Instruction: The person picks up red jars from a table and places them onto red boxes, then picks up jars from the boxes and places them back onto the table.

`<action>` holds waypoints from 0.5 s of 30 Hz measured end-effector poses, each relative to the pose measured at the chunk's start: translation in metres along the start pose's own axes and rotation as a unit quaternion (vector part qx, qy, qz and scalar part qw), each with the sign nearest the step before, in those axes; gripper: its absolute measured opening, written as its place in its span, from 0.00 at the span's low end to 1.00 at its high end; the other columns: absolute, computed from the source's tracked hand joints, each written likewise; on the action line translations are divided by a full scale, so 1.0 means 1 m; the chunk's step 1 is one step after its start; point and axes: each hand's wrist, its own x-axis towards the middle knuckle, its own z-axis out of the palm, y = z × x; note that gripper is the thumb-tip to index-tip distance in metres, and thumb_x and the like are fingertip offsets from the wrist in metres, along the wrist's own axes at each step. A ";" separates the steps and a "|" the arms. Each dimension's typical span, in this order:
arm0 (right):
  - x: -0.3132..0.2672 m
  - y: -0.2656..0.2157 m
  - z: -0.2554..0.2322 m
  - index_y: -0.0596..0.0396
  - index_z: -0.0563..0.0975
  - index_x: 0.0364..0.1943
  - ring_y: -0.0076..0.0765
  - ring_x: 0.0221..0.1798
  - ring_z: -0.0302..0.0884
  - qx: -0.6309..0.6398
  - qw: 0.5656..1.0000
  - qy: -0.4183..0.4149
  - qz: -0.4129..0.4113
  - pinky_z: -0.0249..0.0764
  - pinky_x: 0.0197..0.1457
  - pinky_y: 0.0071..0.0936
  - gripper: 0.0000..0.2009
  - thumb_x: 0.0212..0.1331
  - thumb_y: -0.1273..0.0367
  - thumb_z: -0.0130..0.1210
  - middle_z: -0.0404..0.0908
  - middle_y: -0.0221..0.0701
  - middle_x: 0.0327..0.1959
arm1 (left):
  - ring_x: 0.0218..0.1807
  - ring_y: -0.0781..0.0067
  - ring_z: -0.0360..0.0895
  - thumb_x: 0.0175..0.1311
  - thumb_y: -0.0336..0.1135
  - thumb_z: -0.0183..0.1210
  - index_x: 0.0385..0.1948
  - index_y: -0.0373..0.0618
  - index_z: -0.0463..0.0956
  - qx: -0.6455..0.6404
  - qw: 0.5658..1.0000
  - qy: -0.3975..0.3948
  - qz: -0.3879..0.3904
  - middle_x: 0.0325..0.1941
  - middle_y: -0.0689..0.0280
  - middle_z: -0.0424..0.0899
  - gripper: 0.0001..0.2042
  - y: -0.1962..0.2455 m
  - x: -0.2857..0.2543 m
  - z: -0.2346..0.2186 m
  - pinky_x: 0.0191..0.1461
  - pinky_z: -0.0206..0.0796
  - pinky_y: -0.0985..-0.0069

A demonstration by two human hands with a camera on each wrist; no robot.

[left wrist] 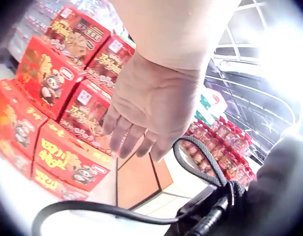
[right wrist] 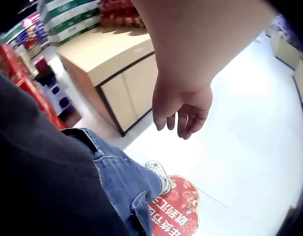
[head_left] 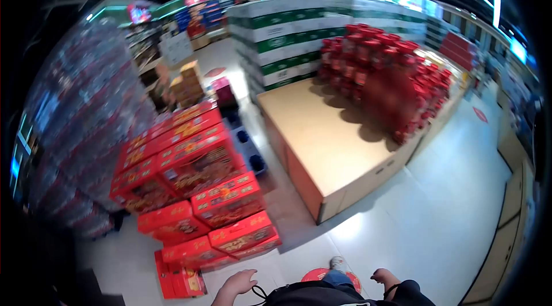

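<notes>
My left hand (head_left: pixel 239 282) hangs at the bottom of the head view with nothing in it. In the left wrist view its palm faces the camera and its fingers are relaxed, with the stacked red gift boxes (left wrist: pixel 68 157) behind. My right hand (right wrist: pixel 183 105) dangles over the pale floor, fingers loosely bent and holding nothing. Nearest to that hand in the right wrist view is the wooden display platform (right wrist: pixel 134 83). Red-capped jars (head_left: pixel 368 56) stand in a dense group on the platform's far part, seen in the head view.
White-and-green cartons (head_left: pixel 287 35) form a wall behind the platform. Shrink-wrapped bottles (head_left: pixel 92 104) rise in a tall stack at left. A red floor sticker (right wrist: pixel 178 206) lies by a white shoe (right wrist: pixel 159 174). Pale aisle floor (head_left: pixel 397 220) runs along the right, bordered by low wooden cabinets (head_left: pixel 500 248).
</notes>
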 end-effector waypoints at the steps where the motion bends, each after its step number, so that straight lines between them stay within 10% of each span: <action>1: -0.011 0.029 0.013 0.55 0.83 0.47 0.42 0.39 0.85 0.046 0.998 -0.005 0.035 0.79 0.44 0.38 0.21 0.57 0.54 0.61 0.86 0.41 0.41 | 0.64 0.50 0.73 0.64 0.45 0.57 0.63 0.46 0.69 0.007 1.000 0.003 0.026 0.63 0.52 0.75 0.26 0.023 0.006 -0.012 0.67 0.66 0.60; 6: -0.031 0.136 0.043 0.54 0.81 0.53 0.41 0.44 0.84 0.252 0.962 -0.043 0.092 0.79 0.46 0.38 0.23 0.60 0.52 0.59 0.86 0.37 0.44 | 0.64 0.51 0.73 0.63 0.44 0.58 0.61 0.42 0.70 0.023 0.996 -0.002 0.091 0.61 0.51 0.77 0.26 0.113 0.090 -0.024 0.67 0.65 0.61; 12: -0.018 0.253 -0.022 0.52 0.79 0.55 0.39 0.40 0.85 0.188 0.981 -0.014 0.043 0.79 0.47 0.38 0.27 0.57 0.50 0.59 0.87 0.36 0.39 | 0.62 0.48 0.74 0.63 0.43 0.58 0.59 0.40 0.72 0.089 0.977 -0.033 0.192 0.59 0.48 0.78 0.25 0.304 0.209 -0.008 0.64 0.68 0.60; 15: -0.047 0.286 -0.071 0.50 0.79 0.56 0.42 0.44 0.85 0.162 0.974 0.150 0.042 0.78 0.53 0.39 0.26 0.56 0.52 0.60 0.87 0.38 0.44 | 0.61 0.48 0.74 0.63 0.43 0.58 0.59 0.41 0.72 0.098 0.952 -0.013 0.289 0.59 0.48 0.78 0.24 0.406 0.263 -0.009 0.64 0.68 0.61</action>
